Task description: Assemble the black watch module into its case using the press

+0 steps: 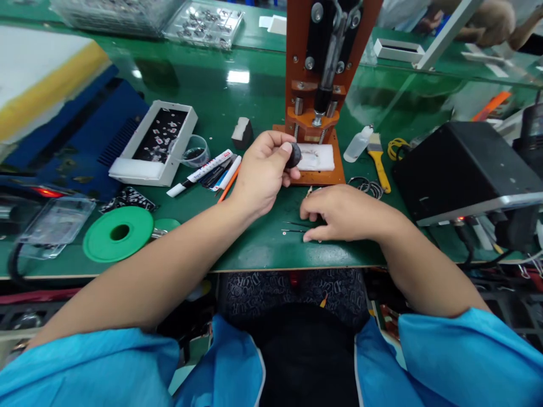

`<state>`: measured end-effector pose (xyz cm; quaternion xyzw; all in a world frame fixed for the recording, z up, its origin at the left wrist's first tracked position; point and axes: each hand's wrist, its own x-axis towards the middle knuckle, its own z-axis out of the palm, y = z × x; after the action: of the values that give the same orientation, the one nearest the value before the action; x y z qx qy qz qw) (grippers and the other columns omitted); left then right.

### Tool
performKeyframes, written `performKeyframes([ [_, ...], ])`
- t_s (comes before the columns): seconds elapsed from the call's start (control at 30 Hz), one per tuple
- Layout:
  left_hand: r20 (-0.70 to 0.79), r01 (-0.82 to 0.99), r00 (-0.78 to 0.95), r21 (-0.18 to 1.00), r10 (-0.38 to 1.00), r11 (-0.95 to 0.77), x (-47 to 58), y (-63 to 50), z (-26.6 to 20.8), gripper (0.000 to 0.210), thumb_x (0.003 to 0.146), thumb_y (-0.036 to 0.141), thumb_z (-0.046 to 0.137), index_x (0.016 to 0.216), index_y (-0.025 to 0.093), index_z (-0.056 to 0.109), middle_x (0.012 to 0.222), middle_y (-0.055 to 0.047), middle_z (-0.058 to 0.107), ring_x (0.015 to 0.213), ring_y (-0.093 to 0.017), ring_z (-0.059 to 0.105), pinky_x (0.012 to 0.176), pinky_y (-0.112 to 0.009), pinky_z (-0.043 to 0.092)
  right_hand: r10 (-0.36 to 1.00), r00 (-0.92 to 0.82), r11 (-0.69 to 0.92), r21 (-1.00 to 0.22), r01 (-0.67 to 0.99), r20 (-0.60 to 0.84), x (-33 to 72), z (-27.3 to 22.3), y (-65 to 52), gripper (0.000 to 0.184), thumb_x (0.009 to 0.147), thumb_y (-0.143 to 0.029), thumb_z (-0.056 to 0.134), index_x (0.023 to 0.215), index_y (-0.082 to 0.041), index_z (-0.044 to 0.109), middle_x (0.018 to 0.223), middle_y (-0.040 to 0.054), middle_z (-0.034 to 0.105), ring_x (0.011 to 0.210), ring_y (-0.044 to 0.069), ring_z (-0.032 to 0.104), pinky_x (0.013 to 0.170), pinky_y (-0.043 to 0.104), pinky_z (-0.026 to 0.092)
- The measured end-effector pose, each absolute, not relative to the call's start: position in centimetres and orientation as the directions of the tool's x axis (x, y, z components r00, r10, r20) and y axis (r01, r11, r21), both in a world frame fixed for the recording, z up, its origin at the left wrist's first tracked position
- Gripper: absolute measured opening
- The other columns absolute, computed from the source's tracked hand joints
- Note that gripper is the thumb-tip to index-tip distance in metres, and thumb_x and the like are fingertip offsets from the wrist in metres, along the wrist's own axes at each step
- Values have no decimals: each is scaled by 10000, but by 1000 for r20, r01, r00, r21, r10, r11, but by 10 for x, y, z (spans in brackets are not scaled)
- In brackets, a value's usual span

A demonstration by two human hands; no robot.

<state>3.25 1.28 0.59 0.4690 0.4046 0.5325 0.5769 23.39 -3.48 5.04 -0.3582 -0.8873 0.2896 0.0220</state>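
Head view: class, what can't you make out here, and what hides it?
All in the head view:
Dark round piece: partly hidden by the left hand.
Thin dark tool: one end hidden by the right hand.
Orange press: top cut off by the upper edge.
Small pieces in the white tray: too small to identify.

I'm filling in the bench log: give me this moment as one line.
left hand: holds dark piece | right hand: by tweezers, grip unclear | press: white pad on base

glossy tabletop, matt round piece, plastic spool, cloth sleeves
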Motion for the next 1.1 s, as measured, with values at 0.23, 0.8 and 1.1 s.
performKeyframes([
  [0.23, 124, -222, 205, 972, 971, -77, 30, 10, 4, 332, 965, 202, 835, 1251, 250, 674, 865, 28, 635, 684, -100, 629, 561, -216, 490, 581, -788, 680, -408, 609, -206, 219, 48, -42, 192, 943, -134, 825, 816, -192, 692, 869, 36, 724, 846, 213, 600, 775, 343, 363],
  [0.8, 315, -198, 221, 941, 923, -273, 34, 11, -6, 558, 837, 380, 980, 1262, 270, 636, 1338, -57, 741, 1301, -237, 720, 1163, -378, 609, 966, -218, 114, -986, -119, 138, 248, 51, -15, 354, 922, -487, 909, 1091, -269, 687, 830, -25, 664, 657, 134, 588, 569, 242, 495],
  [1.1, 312, -192, 197, 942, 929, -275, 35, 8, -6, 559, 837, 441, 1015, 1230, 268, 658, 1302, -56, 750, 1259, -235, 725, 1137, -365, 610, 970, -217, 83, -987, -139, 113, 247, 47, -15, 625, 752, -545, 1097, 1220, -257, 800, 1020, 3, 774, 766, 132, 642, 698, 254, 599],
])
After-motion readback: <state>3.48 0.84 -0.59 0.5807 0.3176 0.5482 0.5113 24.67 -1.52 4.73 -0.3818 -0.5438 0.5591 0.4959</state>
